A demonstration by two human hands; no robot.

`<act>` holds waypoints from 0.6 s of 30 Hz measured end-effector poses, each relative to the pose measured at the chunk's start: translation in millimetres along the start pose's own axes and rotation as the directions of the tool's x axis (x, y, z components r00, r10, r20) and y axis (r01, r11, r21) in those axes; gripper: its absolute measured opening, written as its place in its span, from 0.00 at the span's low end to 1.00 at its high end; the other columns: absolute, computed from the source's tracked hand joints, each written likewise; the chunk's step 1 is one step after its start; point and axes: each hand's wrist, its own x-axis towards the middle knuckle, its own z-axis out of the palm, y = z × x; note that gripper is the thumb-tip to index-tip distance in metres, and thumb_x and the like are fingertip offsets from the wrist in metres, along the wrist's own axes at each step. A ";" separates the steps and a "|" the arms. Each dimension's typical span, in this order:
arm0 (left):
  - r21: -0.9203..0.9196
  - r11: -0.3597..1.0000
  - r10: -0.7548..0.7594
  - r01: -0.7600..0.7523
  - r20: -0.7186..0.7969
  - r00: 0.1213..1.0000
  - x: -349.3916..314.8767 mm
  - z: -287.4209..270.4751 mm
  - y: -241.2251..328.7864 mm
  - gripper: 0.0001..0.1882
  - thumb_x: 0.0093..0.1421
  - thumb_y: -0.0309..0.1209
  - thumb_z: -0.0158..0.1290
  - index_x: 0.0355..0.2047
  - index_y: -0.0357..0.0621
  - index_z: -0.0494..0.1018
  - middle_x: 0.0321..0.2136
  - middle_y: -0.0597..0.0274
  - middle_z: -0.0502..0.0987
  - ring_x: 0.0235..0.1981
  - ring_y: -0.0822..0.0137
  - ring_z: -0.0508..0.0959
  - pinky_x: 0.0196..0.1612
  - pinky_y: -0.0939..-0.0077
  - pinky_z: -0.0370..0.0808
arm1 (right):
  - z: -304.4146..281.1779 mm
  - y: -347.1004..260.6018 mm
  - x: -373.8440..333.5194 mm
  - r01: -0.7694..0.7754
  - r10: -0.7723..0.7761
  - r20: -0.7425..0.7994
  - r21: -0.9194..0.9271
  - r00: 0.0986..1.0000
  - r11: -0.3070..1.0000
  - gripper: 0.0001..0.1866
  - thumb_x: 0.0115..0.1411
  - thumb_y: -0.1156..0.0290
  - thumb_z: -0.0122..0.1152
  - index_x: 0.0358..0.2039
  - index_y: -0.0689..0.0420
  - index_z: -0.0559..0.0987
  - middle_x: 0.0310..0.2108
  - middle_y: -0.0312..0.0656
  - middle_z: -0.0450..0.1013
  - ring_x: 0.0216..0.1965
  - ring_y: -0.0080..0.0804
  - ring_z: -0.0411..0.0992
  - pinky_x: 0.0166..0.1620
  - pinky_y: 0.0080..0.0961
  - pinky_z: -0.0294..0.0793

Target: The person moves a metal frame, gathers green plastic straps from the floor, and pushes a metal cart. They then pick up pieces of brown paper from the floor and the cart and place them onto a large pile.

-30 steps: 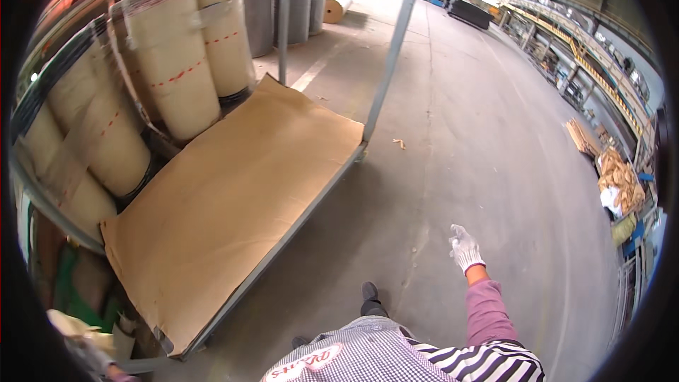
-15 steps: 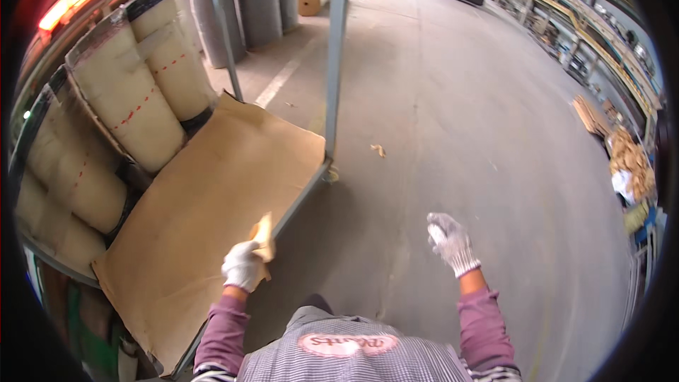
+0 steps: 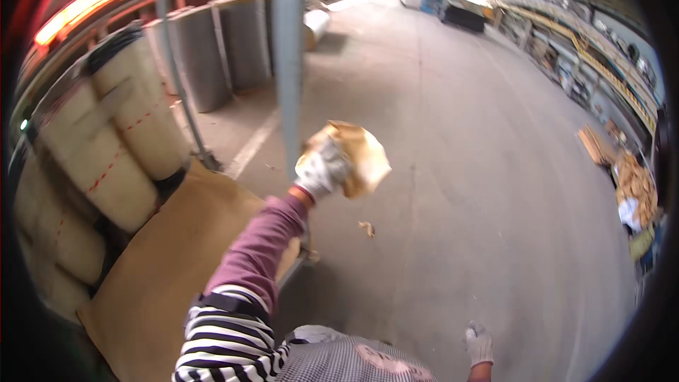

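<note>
My left hand point(image 3: 325, 168), in a white knit glove, is closed on a crumpled piece of brown paper point(image 3: 366, 158). The arm stretches forward, with the paper held out over the floor beside a grey metal post point(image 3: 290, 64). My right hand point(image 3: 479, 343), also gloved, hangs low at the lower right with its fingers curled in. I see nothing in it. On the left, a large brown sheet point(image 3: 170, 262) covers the bed of a cart. Several cream-coloured rolls point(image 3: 99, 155) with red dashes stand on the cart's far left side.
A small brown scrap point(image 3: 366, 229) lies on the grey floor point(image 3: 453, 170). Tall grey rolls point(image 3: 201, 56) stand behind the cart. Along the right wall, flat cardboard point(image 3: 595, 145) and a heap of crumpled brown paper point(image 3: 635, 187) lie by shelving. A black bundle point(image 3: 461, 15) sits far ahead.
My left hand has swung forward and up with the brown paper, from over the cart's edge to past the post. My right hand has dropped back and lower. The view has shifted.
</note>
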 end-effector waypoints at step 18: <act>0.707 0.705 -0.389 -0.064 0.460 0.798 34.4 48.0 -125.6 0.18 0.53 0.28 0.49 0.46 0.42 0.68 0.39 0.56 0.74 0.43 0.55 0.74 0.63 0.52 0.61 | 2.4 -104.3 390.5 -0.322 0.286 0.373 0.036 0.883 0.946 0.11 0.63 0.66 0.48 0.40 0.56 0.76 0.18 0.36 0.70 0.16 0.22 0.68 0.18 0.23 0.67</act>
